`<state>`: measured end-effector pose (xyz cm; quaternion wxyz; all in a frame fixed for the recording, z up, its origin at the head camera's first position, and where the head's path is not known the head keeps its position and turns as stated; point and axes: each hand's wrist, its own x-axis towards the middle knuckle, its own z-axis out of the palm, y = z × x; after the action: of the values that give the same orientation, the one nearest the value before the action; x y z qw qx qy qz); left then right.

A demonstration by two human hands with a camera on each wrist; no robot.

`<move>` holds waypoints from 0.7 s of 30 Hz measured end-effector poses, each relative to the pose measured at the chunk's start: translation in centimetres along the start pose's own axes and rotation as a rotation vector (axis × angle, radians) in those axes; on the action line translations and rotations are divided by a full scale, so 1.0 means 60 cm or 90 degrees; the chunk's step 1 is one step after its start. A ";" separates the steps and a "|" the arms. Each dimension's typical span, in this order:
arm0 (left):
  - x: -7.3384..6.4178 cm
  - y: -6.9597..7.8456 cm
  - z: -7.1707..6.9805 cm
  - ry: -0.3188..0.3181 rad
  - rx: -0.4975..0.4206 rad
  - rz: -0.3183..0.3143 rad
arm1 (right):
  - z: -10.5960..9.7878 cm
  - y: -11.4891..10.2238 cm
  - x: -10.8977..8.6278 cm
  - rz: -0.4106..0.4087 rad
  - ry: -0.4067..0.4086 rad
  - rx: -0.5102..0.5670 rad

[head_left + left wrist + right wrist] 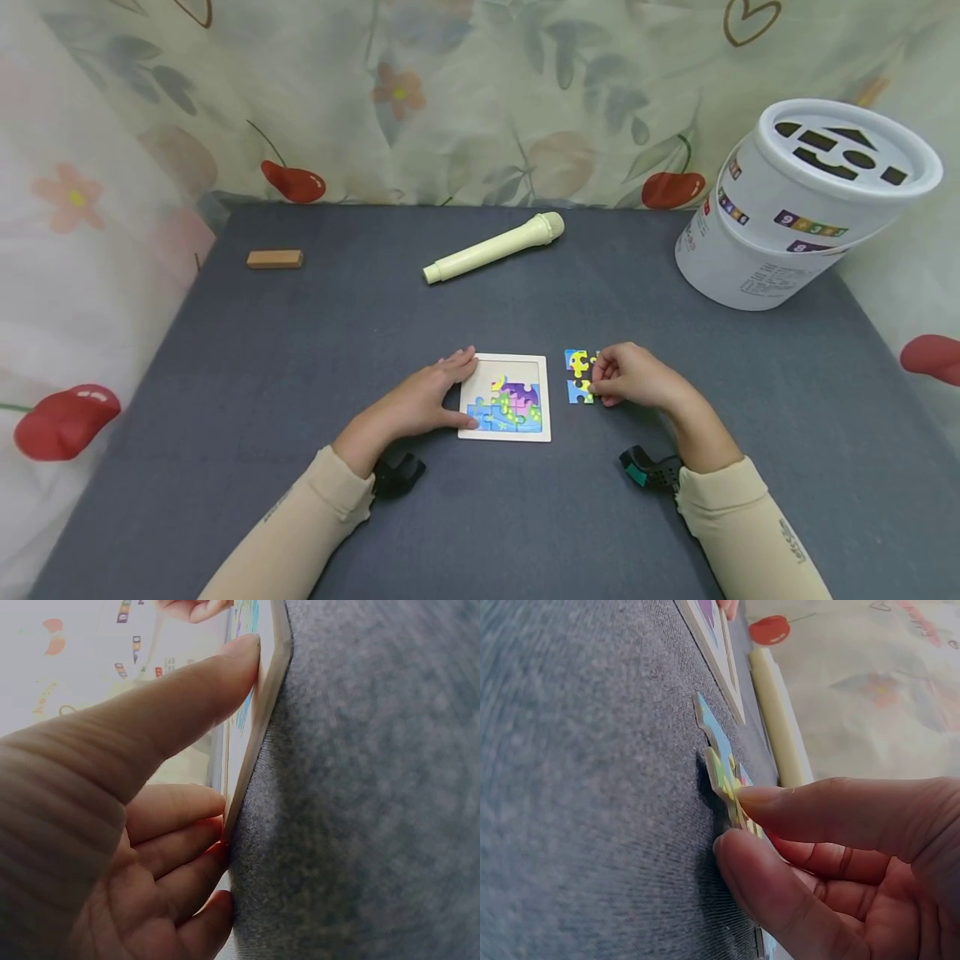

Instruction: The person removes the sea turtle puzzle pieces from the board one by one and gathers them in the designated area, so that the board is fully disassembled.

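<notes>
A square white puzzle tray (548, 417) lies on the table, its lower part filled with colourful joined pieces (517, 410) and its upper part bare. My left hand (420, 400) rests at its left side, fingers stretched; in the left wrist view the thumb (202, 686) presses on the rim and fingertips touch the edge. Right of the tray lie blue-and-yellow jigsaw pieces (576, 361), partly covered by my right hand (637, 379). Between thumb and forefinger that hand pinches a green-and-yellow jigsaw piece (718, 774), slightly raised and close to a blue piece (714, 724).
A cream toy microphone (495, 247) lies behind the tray. At the far left is a wooden block (274, 259). A large white bucket (772, 225) with shaped holes in its lid stands at the back right. Patterned curtain (465, 100) borders the table's back.
</notes>
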<state>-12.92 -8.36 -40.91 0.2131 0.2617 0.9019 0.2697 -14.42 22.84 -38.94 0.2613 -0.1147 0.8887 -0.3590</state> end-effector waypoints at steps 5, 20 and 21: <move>-0.001 0.000 -0.001 0.003 -0.002 0.002 | 0.000 -0.004 0.000 0.003 0.001 -0.002; -0.001 -0.002 0.000 0.011 -0.001 0.009 | 0.003 -0.007 0.003 0.043 0.009 -0.038; -0.001 -0.003 0.000 0.012 -0.002 0.010 | 0.003 -0.006 0.003 0.040 0.008 -0.040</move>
<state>-12.95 -8.52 -40.98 0.2028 0.2657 0.9015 0.2748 -14.45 22.40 -38.83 0.2630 -0.0924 0.9042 -0.3236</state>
